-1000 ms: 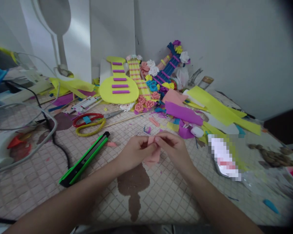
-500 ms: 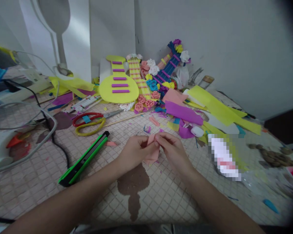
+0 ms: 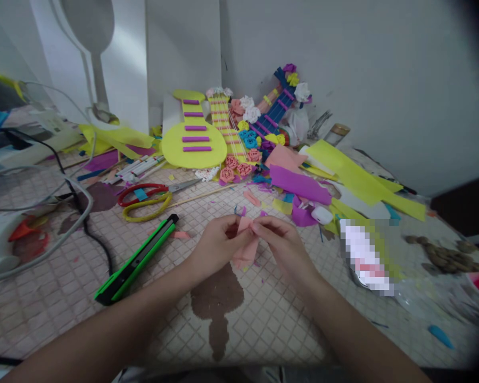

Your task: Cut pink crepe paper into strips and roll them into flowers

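Both hands meet over the middle of the table, pinching one small strip of pink paper [image 3: 246, 254]. My left hand [image 3: 219, 240] grips its left side between thumb and fingers. At the strip's upper right edge, the fingertips of my right hand [image 3: 280, 238] are pressed together on it. The strip's lower end hangs free below the thumbs. Left of my left hand lies a green box cutter [image 3: 138, 260]. Beyond it are scissors [image 3: 147, 199] with red and yellow handles.
A yellow guitar-shaped cutout [image 3: 194, 158] with purple bars leans at the back, beside a blue one [image 3: 277, 110] with paper flowers. Purple paper [image 3: 299, 185] and yellow paper [image 3: 351, 175] lie right. A black cable [image 3: 99, 242] and a white cable [image 3: 90, 205] run along the left.
My hands stay together on the pink strip, which has shifted slightly left and turned a little. More of its face shows now. The things around have not moved.
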Available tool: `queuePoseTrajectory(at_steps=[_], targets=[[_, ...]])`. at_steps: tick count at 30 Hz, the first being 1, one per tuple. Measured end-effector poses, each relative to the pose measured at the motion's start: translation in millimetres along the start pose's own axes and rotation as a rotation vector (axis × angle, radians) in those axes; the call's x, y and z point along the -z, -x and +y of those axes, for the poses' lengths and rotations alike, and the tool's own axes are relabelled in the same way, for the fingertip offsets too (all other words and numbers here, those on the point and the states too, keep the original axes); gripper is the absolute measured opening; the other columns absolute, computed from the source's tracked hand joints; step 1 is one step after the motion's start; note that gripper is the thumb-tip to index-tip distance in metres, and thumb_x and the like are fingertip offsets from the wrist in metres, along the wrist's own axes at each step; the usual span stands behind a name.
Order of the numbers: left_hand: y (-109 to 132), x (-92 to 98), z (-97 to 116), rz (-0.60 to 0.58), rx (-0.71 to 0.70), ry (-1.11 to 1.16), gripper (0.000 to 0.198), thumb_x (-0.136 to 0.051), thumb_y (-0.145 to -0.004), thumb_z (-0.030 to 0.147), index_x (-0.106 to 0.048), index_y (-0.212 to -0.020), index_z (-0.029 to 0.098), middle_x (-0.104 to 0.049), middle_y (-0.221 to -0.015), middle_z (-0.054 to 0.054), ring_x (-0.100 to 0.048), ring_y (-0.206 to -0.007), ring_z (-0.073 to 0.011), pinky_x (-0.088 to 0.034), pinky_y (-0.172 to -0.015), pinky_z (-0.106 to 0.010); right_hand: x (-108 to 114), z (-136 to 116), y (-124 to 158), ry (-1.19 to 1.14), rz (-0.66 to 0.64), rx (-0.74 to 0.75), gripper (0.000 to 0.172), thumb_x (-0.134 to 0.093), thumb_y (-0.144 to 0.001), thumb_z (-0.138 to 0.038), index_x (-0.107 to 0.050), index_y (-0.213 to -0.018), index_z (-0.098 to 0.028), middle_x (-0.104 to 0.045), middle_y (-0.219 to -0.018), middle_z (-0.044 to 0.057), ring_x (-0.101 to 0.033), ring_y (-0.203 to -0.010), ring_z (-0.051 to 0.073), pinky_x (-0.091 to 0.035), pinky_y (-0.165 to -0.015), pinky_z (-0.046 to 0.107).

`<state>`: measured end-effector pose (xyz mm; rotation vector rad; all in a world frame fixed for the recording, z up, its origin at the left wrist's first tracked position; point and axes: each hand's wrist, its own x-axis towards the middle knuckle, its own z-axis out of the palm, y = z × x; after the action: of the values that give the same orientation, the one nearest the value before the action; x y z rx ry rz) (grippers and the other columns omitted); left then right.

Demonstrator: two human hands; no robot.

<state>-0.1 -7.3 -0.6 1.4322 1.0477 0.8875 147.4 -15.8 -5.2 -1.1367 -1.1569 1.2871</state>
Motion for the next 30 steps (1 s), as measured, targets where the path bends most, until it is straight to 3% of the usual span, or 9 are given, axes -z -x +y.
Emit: queuePoseTrajectory(at_steps=[18,30], targets=[[1.0,0.6,4.7,-0.033,-0.036,-0.044,0.024,-0.049,-0.080,0.032,-0.051,-0.065,0.014,-0.041,-0.059,0.004,-0.038,-0.057,-0.0089,-0.031,-0.053,-0.021,1.8,-5.6,0.3,0.029,-0.006,-0.034,0.008,-0.070,-0.068,-0.029,-0.068,-0.069,-0.022,-0.063,-0.070,-0.001,-0.055,-0.071,0.013,-0.041,-0.069,0.028],[1.7,0.2,4.0,-0.053,-0.045,-0.021,0.024,-0.050,-0.076,0.031,-0.046,-0.059,0.015,-0.038,-0.057,0.005,-0.034,-0.053,-0.0072,-0.026,-0.047,-0.020,3.5,-4.8,-0.7,0.063,-0.005,-0.009,0.007,-0.069,-0.069,-0.028,-0.067,-0.067,-0.022,-0.063,-0.068,-0.001,-0.054,-0.068,0.013,-0.041,-0.065,0.026]])
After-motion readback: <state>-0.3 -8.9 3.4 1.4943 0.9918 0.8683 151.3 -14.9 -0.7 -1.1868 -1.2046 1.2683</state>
